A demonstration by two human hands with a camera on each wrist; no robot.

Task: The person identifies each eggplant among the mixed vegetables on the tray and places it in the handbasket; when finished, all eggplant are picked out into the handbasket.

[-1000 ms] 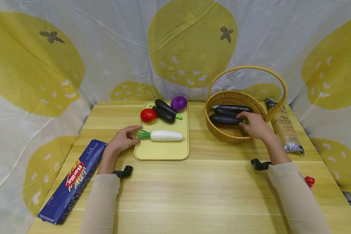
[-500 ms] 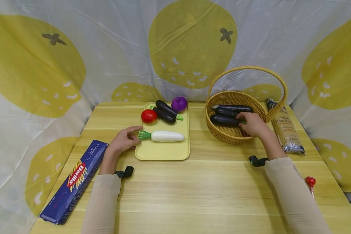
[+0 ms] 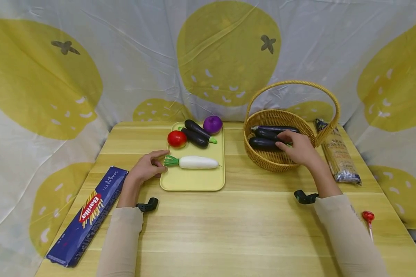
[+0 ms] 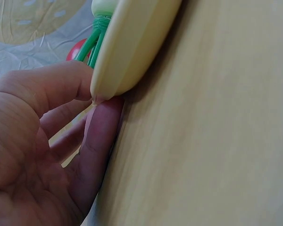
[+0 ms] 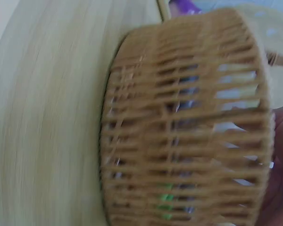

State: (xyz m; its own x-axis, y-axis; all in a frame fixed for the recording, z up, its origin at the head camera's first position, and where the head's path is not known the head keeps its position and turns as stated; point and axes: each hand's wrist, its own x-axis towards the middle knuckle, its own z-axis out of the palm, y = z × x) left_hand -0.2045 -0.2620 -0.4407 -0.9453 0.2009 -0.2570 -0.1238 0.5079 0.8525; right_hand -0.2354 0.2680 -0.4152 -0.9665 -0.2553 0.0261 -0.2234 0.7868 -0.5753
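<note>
White cloth printed with big yellow fruit [image 3: 228,50] hangs behind and around a pale wood table [image 3: 228,231], with me at its 6 o'clock edge. At my 12 o'clock lies a cream-yellow tray [image 3: 192,182]. Across its middle rests a white radish [image 3: 198,162], green stalks towards 9 o'clock. Higher on the tray, a red tomato [image 3: 176,139] is between 10 and 11 o'clock, two eggplants [image 3: 195,137] at 12, and a round purple vegetable [image 3: 212,125] at 1. My left hand [image 3: 145,166] touches the tray's 9 o'clock rim, thumb and forefinger apart.

At my 1 o'clock stands a wicker basket [image 3: 268,164], its tall handle arching above three more eggplants [image 3: 264,144] lying side by side. My right hand [image 3: 299,148] reaches in from their 4 o'clock, thumb by the nearest one; I cannot tell whether it grips.

A blue Barilla spaghetti box [image 3: 88,215] slants at 10 o'clock. Towards 2 o'clock lies a noodle packet [image 3: 341,157]; between 2 and 3, a red lollipop [image 3: 368,216].
</note>
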